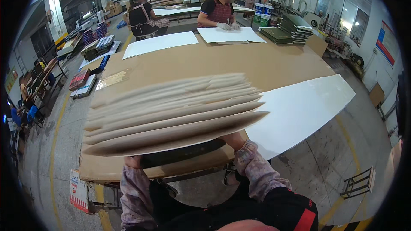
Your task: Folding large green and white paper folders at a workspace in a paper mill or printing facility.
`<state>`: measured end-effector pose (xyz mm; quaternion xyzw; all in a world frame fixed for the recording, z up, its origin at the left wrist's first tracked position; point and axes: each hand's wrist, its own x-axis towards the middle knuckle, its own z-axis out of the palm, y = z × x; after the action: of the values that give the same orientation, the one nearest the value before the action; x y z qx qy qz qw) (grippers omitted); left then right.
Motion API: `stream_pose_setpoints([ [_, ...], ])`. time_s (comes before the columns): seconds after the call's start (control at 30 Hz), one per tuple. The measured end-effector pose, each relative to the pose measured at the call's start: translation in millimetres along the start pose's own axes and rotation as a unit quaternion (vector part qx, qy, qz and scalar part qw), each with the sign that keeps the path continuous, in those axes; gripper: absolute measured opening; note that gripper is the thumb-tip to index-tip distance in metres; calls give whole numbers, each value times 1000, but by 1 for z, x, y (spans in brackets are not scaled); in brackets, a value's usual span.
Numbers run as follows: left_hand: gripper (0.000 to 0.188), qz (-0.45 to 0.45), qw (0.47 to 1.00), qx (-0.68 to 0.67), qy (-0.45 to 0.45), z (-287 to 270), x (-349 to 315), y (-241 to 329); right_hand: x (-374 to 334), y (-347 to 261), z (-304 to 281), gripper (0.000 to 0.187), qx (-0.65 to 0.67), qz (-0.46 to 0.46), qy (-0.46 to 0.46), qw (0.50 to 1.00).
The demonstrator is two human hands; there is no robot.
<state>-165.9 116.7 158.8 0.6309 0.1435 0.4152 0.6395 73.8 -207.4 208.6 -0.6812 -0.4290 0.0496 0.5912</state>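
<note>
Both my hands hold a thick stack of folded, pale brown card sheets (pixel 180 122) over the near part of the table, its layers fanned apart and slightly blurred. My left hand (pixel 133 161) grips the stack's lower edge at the left, and most of its fingers are hidden. At the lower right, my right hand (pixel 235 140) is closed on the same stack, its fingertips out of sight behind it. A dark panel (pixel 184 154) shows below the stack between my hands. Just right of the stack, a large white sheet (pixel 304 111) lies on the brown tabletop (pixel 205 62).
Across the table, a gloved person (pixel 220 10) handles another white sheet (pixel 231 35). Dark green folders (pixel 291 30) are piled at the far right. A small metal stool (pixel 358 184) stands on the floor at right; stacked goods (pixel 83 83) lie left of the table.
</note>
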Motion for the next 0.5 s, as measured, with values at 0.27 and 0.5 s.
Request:
stream_pose_setpoints([
  [0.27, 54, -31, 997, 74, 21, 31, -55, -34, -27, 41, 20, 57, 65, 203, 56, 975],
  [0.5, 54, 3, 985, 111, 134, 51, -38, -25, -15, 26, 29, 47, 184, 223, 112, 951],
])
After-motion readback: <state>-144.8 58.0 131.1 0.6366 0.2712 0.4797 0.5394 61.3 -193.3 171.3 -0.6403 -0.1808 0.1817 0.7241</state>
